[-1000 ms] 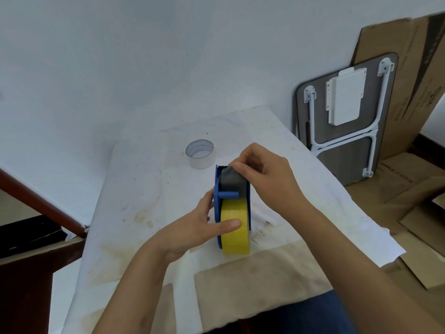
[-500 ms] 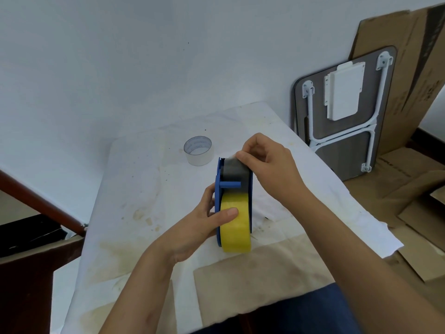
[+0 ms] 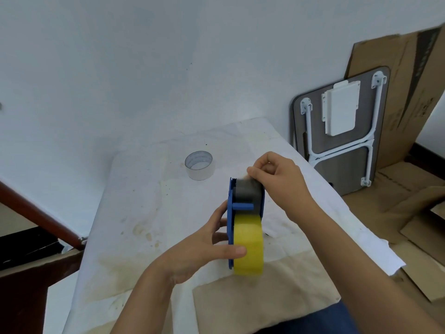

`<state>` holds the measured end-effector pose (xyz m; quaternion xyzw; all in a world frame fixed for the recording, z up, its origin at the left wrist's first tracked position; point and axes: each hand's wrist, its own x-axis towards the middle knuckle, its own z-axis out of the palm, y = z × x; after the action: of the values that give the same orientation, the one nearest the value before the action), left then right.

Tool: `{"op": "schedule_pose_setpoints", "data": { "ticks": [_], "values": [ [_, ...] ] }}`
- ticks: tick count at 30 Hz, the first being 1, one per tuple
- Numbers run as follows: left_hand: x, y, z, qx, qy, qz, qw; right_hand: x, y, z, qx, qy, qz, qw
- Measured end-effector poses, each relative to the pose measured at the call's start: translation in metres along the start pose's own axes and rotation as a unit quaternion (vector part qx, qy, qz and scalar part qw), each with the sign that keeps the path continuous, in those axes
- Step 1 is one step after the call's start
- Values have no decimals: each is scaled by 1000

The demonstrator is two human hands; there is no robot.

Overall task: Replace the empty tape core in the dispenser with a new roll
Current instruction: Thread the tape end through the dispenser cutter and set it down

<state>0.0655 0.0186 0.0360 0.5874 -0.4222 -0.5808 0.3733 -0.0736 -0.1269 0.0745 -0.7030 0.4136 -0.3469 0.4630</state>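
The dispenser (image 3: pixel 245 213) stands on edge on the table (image 3: pixel 144 213), its long axis running away from the person, the blade end far and the roll (image 3: pixel 248 244) near; the yellow roll already sits in the blue frame, so by my reading the swap itself is done and the step in hand is threading the tape's free end over the far tip. The left hand (image 3: pixel 202 247) grips the near part: its thumb lies across the roll's yellow face and its fingers press the frame's left side, steadying it. The right hand (image 3: pixel 279 179) is at the far top of the dispenser, thumb and forefinger pinched together just above the dark roller; something pale shows at the pinch, likely the tape end, but it is too blurred to be sure. What matters next is that the tape must run from the roll along that long axis to the far tip, and the right hand is already there, nearer than the left; a pull straight along the frame should seat it, while a sideways pull could skew the strip. The core (image 3: pixel 199 165), a clear ring, stands on the table beyond the dispenser and to its left, apart from both hands.
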Motion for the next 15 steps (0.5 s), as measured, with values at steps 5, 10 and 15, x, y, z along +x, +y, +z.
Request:
{"op": "schedule_pose_setpoints", "data": {
  "ticks": [5,10,15],
  "values": [
    [-1,-1,-4,-2,-43,2,999,0,-2,-2,37,-4,30,999],
    [0,0,-7,8,-59,10,998,-2,-5,1,54,7,25,998],
    [-1,9,-8,22,-3,1,1000,-8,-9,4,79,7,1,997]
  ]
}}
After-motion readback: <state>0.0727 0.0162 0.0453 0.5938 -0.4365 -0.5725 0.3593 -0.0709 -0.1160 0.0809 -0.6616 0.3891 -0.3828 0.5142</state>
